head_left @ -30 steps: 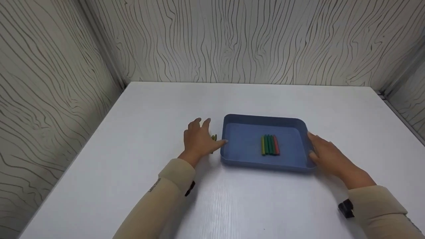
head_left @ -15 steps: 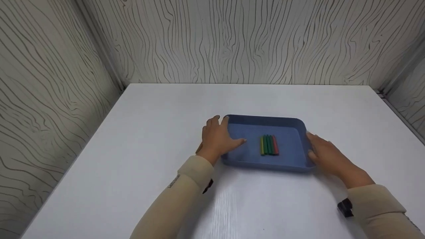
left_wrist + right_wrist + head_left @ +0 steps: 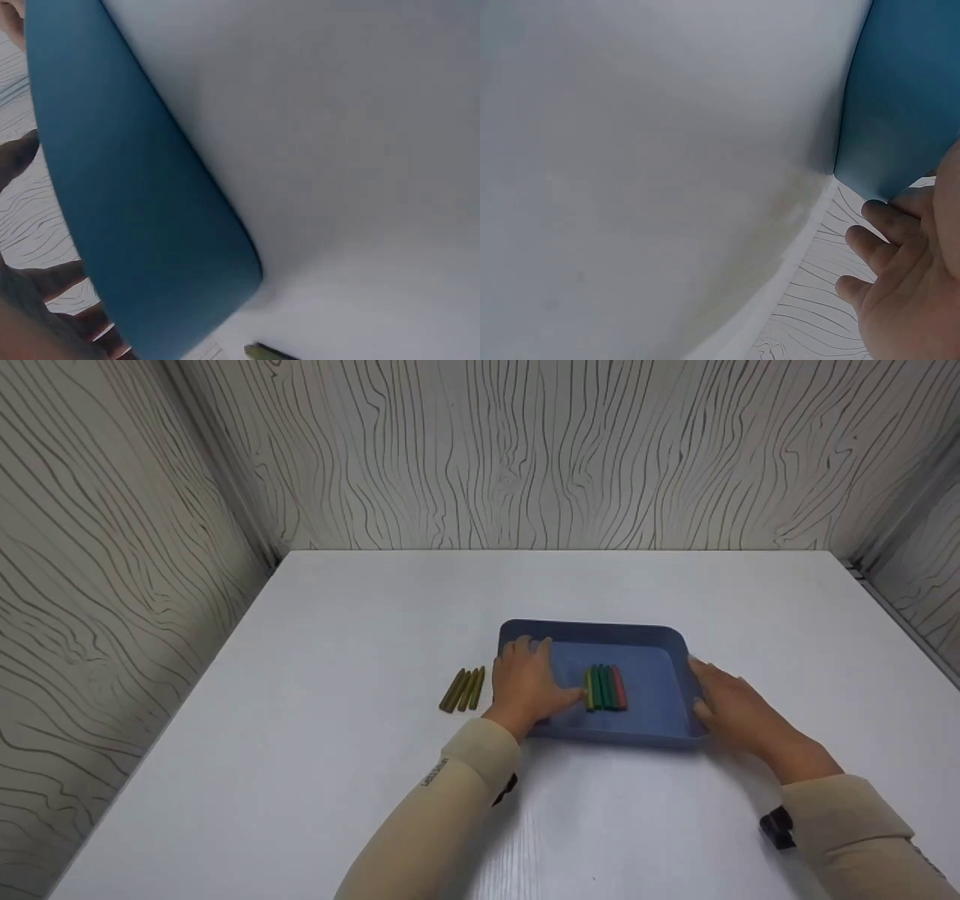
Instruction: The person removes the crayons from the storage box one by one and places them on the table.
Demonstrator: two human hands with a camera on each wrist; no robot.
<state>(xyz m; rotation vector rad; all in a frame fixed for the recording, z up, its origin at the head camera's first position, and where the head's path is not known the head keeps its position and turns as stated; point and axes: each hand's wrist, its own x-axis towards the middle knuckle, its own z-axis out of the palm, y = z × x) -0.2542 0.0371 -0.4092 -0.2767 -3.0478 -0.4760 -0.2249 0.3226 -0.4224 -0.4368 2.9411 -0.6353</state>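
A shallow blue tray (image 3: 600,733) lies on the white table, with a row of yellow, green and red crayons (image 3: 605,688) inside it. Over the tray's left side is my left hand (image 3: 525,682), fingers spread and thumb close to the yellow crayon; nothing shows in its grasp. That hand hides the tray's left wall in the head view. My right hand (image 3: 739,709) rests against the right wall, its loose fingers (image 3: 874,247) partly apart from the tray in the right wrist view. Several olive-yellow crayons (image 3: 462,690) lie side by side left of the tray.
The white table (image 3: 300,735) extends around the tray on all sides. Wood-grain patterned panels (image 3: 510,457) stand behind it and at both sides. In the left wrist view one crayon tip (image 3: 266,352) shows below the tray corner.
My left hand has moved right, from above the olive-yellow crayons to over the tray, uncovering those crayons. My right hand stays at the tray's right wall.
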